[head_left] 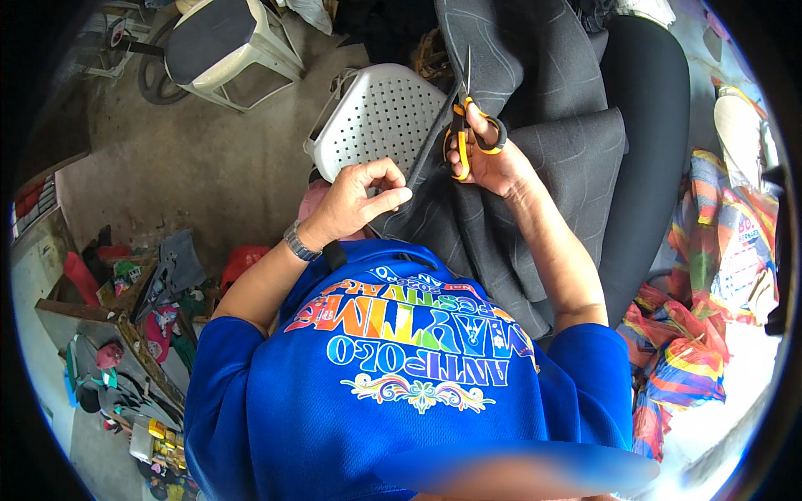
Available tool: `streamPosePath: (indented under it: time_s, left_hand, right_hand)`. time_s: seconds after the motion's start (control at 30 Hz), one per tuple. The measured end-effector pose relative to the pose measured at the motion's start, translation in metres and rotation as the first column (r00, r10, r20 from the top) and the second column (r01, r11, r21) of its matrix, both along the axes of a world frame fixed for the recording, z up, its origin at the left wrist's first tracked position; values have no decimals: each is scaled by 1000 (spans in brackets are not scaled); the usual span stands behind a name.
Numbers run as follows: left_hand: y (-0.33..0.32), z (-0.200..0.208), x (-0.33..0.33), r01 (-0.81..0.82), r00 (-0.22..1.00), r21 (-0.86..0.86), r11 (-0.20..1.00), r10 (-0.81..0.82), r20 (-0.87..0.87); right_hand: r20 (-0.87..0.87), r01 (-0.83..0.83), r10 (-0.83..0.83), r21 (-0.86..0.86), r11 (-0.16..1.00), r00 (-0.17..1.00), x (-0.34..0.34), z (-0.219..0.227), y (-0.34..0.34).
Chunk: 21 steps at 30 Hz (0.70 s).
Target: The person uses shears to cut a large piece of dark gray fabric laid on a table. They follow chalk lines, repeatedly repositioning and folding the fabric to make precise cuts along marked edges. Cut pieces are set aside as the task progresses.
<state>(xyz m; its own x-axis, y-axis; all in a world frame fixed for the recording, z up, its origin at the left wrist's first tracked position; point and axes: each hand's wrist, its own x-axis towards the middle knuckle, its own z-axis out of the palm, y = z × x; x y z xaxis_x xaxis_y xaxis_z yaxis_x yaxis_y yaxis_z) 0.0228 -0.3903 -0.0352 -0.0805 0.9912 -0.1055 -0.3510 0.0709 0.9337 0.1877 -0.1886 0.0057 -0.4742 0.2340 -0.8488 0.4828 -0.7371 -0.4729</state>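
Nearest the wearer, a blue short-sleeved shirt with bright printing (292, 401) lies below both sets of fingers. The left hand (355, 200), with a grey metal wristwatch (299, 240) behind it, has its forefinger curled toward the thumb, a small gap between; the tips meet the cloth's edge, though whether they pinch it cannot be told. The right hand (494, 174) is closed about the black-and-orange handles of steel-bladed scissors (459, 115), blades pointing away from the wearer; their exact opening is unclear. The dark grey fabric with faint check lines (576, 159) hangs under and right of the right fingers, its edge running to the left fingertips. In this inspector's judgement, the edge is best held taut, the left fingers clear of the blade line and lower layers checked before any closing of the blades. Beyond the left fingers stands a white perforated plastic chair (380, 108); farther off, up and left, a white plastic seat with a dark top (213, 42).
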Motion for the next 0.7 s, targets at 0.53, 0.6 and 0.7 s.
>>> streamPosePath:
  time_s: [0.53, 0.6, 0.7]
  left_hand:
    - [-2, -8, -11, 63, 995, -79, 995, -68, -71]
    - [-4, -10, -11, 66, 995, -87, 994, -72, -67]
    - [-7, -13, -16, 125, 989, -124, 984, -134, -60]
  right_hand:
    - [-74, 77, -70, 104, 992, 995, -6, -10, -10]
    - [-52, 141, -134, 160, 977, 990, -6, -13, -12]
    - [-48, 197, -191, 213, 957, 980, -6, -19, -12]
